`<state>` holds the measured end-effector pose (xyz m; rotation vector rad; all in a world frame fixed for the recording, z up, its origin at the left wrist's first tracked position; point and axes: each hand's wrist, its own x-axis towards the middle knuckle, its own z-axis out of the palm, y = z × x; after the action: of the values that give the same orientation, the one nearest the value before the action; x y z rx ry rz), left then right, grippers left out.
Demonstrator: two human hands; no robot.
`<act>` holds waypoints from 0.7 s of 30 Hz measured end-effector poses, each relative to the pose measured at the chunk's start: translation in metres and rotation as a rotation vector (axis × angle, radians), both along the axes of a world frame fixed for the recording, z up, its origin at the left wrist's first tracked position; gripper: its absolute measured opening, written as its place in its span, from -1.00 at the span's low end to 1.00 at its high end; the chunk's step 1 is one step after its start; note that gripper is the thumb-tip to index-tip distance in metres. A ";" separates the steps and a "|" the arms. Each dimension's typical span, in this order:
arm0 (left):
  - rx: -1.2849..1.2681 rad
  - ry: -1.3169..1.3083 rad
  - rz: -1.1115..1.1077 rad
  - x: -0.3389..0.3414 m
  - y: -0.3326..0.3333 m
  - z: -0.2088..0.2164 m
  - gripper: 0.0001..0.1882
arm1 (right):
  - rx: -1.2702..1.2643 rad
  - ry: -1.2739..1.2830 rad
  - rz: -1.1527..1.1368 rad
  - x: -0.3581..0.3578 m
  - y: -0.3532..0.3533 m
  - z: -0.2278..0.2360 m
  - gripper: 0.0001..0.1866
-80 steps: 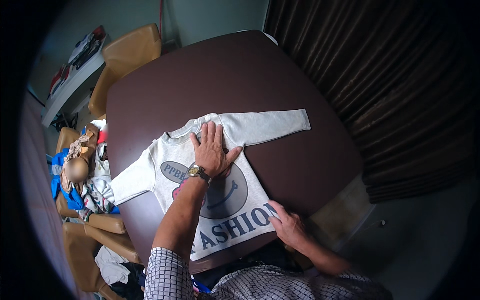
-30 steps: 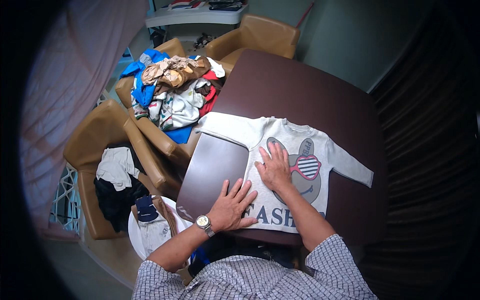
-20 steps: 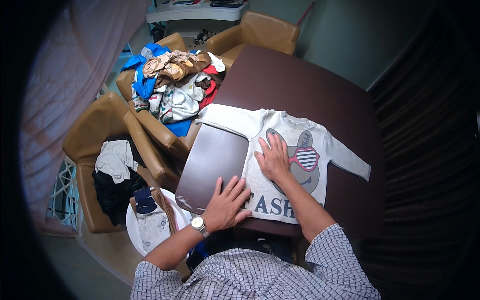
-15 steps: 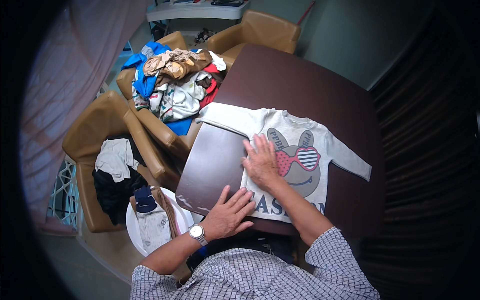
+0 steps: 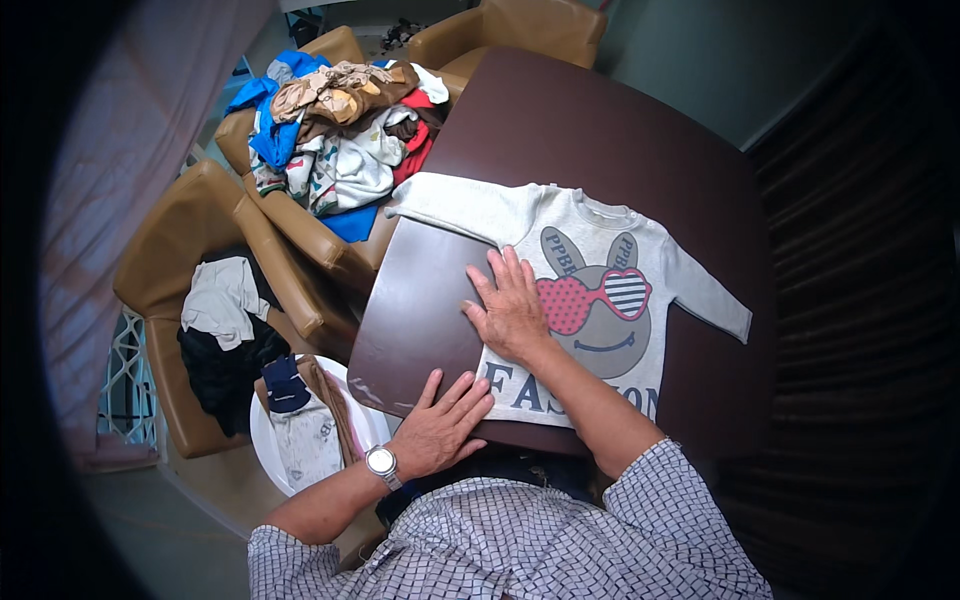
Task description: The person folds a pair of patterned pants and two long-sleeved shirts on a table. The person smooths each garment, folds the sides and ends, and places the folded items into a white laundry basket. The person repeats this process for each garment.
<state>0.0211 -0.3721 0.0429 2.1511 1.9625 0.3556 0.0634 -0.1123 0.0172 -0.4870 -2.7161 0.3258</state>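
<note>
A light grey long-sleeved child's sweatshirt (image 5: 600,345) lies spread flat, front up, on the dark brown table (image 5: 590,110). Its print is a grey rabbit-eared face in heart-shaped pink glasses, with large lettering below. My right hand (image 5: 512,310) rests on the left side of its chest, fingers spread and palm down. At the table's near edge, my left hand (image 5: 442,425) lies by the lower left corner of the hem, fingers stretched out and holding nothing. A watch (image 5: 381,460) is on my left wrist. Both sleeves reach outward, the left one to the table's edge.
A heap of mixed clothes (image 5: 345,140) fills a tan armchair (image 5: 335,250) at the table's left. Nearer, another armchair (image 5: 160,240) holds dark and white garments. Folded clothes (image 5: 305,430) sit on a round white stool (image 5: 265,455). A third armchair (image 5: 450,45) stands behind the table.
My right hand has slid slightly left and up over the sweatshirt's chest. The left hand stays by the hem. The whole view has shifted a little, so the scene sits higher.
</note>
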 end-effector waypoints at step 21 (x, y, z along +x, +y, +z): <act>0.102 -0.058 -0.102 -0.014 0.041 0.006 -0.17 | 0.033 -0.014 0.000 -0.002 0.003 -0.002 -0.31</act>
<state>0.0075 -0.3309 0.0486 2.2661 1.8323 0.5057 0.0616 -0.1093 0.0149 -0.4822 -2.7299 0.2788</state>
